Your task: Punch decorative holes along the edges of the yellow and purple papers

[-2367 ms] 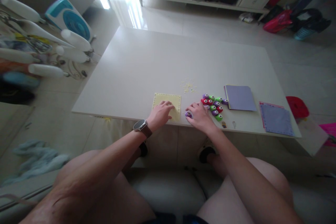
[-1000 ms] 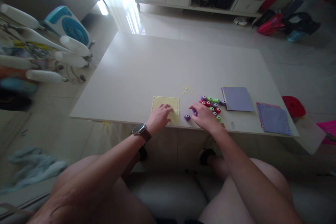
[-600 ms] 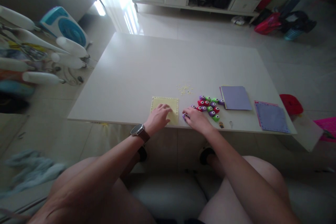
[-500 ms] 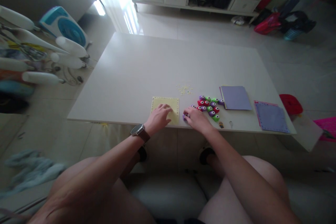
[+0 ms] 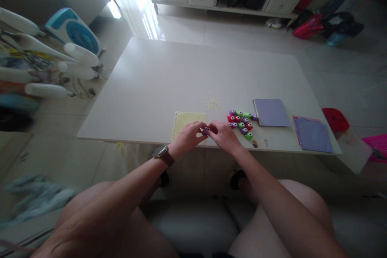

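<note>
My right hand (image 5: 225, 137) pinches a small purple punch (image 5: 205, 130) just above the table's near edge. My left hand (image 5: 187, 139), with a watch on its wrist, has its fingertips at the same punch, over the right part of a yellow paper square (image 5: 183, 123). A cluster of several small red, green and purple punches (image 5: 242, 121) lies just right of my hands. Tiny yellow paper bits (image 5: 213, 102) are scattered beyond the square.
The white table (image 5: 187, 72) also bears a purple paper stack (image 5: 271, 112) and a blue-purple sheet (image 5: 312, 134) near the right edge. A red object (image 5: 335, 119) lies on the floor at right, a blue fan (image 5: 74, 30) at left.
My right hand picked up a purple punch from beside the cluster and brought it left. My left hand lifted off the yellow paper and met it at the punch.
</note>
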Motion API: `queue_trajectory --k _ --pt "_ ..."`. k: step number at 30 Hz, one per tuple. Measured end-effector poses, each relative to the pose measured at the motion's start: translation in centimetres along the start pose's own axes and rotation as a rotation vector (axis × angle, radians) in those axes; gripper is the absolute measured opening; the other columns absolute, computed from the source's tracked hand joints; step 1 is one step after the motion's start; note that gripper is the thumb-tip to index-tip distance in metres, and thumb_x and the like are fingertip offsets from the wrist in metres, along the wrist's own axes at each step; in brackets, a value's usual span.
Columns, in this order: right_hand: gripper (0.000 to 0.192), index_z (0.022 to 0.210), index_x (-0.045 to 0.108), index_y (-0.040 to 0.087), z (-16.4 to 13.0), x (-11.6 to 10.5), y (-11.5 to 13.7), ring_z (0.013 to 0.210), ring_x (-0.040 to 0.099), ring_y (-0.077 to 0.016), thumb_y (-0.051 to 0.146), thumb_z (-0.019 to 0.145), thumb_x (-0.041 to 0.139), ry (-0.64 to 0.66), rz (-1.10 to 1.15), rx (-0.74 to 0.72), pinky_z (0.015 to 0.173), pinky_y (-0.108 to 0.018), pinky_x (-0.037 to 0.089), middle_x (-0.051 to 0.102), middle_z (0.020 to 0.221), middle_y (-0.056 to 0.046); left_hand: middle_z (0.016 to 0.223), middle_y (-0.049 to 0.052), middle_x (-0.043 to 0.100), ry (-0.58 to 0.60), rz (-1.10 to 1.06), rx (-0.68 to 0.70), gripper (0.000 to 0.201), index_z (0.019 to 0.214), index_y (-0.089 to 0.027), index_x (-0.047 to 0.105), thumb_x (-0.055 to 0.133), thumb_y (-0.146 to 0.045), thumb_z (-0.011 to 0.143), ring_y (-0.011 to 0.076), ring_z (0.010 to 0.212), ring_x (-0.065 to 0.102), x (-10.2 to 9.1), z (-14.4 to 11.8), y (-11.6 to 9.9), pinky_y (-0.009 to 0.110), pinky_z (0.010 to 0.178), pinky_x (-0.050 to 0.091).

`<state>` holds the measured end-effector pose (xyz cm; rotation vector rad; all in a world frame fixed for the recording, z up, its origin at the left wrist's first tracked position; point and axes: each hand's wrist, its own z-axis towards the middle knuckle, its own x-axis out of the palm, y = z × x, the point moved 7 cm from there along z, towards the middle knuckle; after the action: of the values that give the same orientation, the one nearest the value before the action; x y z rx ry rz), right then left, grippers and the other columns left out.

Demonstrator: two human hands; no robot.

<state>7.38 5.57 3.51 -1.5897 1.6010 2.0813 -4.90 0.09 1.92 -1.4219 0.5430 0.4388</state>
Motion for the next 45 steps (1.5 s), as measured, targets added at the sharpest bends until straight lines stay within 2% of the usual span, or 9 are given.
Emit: queue_trajectory --k 4,7,13,20,25,30,35,39,45 --pt "0.009 0.101 0.069 0.018 0.0 0.0 -0.1 0.088 0.067 -0.0173 0.024 0.103 0.063 0.007 -0.008 0.012 0.082 -0.026 0.049 0.073 0.097 -0.005 0.100 0.005 0.076 -0.048 0.111 -0.022 0.022 0.104 -0.020 0.072 0.066 -0.010 0.085 0.0176 0.089 0.069 -1.8 0.5 0.8 0.031 0.083 0.054" --pt "0.017 0.116 0.069 0.017 -0.3 0.7 -0.2 0.107 0.067 -0.0199 0.021 0.100 0.065 0.084 -0.103 -0.024 0.097 -0.030 0.050 0.072 0.116 -0.009 0.093 0.004 0.076 -0.109 0.161 -0.165 0.022 0.099 -0.019 0.074 0.067 -0.009 0.081 0.0173 0.083 0.068 -4.5 1.0 2.8 0.030 0.078 0.052" --pt "0.048 0.145 0.059 0.019 -1.7 3.4 0.5 0.147 0.041 -0.0259 0.023 0.098 0.069 0.287 -0.271 -0.175 0.121 -0.045 0.035 0.054 0.153 -0.012 0.094 0.008 0.074 -0.148 0.413 -0.405 0.014 0.095 -0.018 0.074 0.069 -0.018 0.082 0.0196 0.082 0.066 -9.4 0.5 6.3 0.032 0.078 0.051" --pt "0.032 0.131 0.067 0.018 -1.1 0.8 0.1 0.129 0.054 -0.0277 0.022 0.100 0.063 0.167 -0.400 -0.053 0.108 -0.043 0.042 0.066 0.135 -0.012 0.093 0.011 0.072 -0.062 0.613 -0.610 0.016 0.096 -0.020 0.069 0.066 -0.021 0.081 0.0270 0.091 0.066 -12.0 -1.5 10.3 0.036 0.080 0.052" --pt "0.027 0.113 0.073 0.020 -0.2 -2.8 -3.0 0.119 0.058 -0.0274 0.009 0.096 0.056 0.024 -0.448 0.119 0.100 -0.038 0.043 0.071 0.119 -0.010 0.106 0.015 0.070 0.024 0.688 -0.612 0.025 0.109 -0.018 0.065 0.057 -0.017 0.085 0.0296 0.100 0.065 -11.2 -1.8 10.5 0.039 0.084 0.053" --pt "0.021 0.100 0.072 0.018 -0.4 -4.4 -5.2 0.106 0.065 -0.0235 0.006 0.091 0.057 0.008 -0.431 0.244 0.088 -0.031 0.046 0.072 0.111 -0.010 0.123 0.017 0.063 -0.021 0.723 -0.455 0.044 0.128 -0.015 0.058 0.055 -0.012 0.084 0.0324 0.117 0.059 -9.6 -1.0 6.7 0.043 0.094 0.053" --pt "0.013 0.099 0.075 0.021 -0.9 -3.5 -5.5 0.097 0.069 -0.0241 0.015 0.092 0.066 0.105 -0.471 0.316 0.074 -0.028 0.045 0.074 0.103 -0.009 0.125 0.013 0.062 0.068 0.513 -0.149 0.035 0.119 -0.018 0.063 0.063 -0.016 0.085 0.0292 0.119 0.058 -4.4 -1.0 2.4 0.044 0.104 0.052" --pt "0.015 0.105 0.076 0.021 -0.9 -2.1 -4.7 0.099 0.070 -0.0237 0.017 0.092 0.069 0.170 -0.435 0.300 0.076 -0.028 0.047 0.075 0.106 -0.008 0.129 0.012 0.061 0.165 0.464 -0.066 0.040 0.118 -0.021 0.062 0.074 -0.019 0.080 0.0302 0.122 0.056 -0.6 -2.0 1.4 0.043 0.100 0.054" --pt "0.013 0.102 0.076 0.021 -0.4 -0.8 -2.8 0.100 0.068 -0.0226 0.016 0.093 0.068 0.226 -0.408 0.219 0.083 -0.028 0.047 0.074 0.107 -0.008 0.130 0.011 0.060 0.219 0.500 -0.047 0.043 0.113 -0.023 0.061 0.063 -0.001 0.077 0.0289 0.127 0.054 0.8 -2.8 1.2 0.043 0.098 0.055"
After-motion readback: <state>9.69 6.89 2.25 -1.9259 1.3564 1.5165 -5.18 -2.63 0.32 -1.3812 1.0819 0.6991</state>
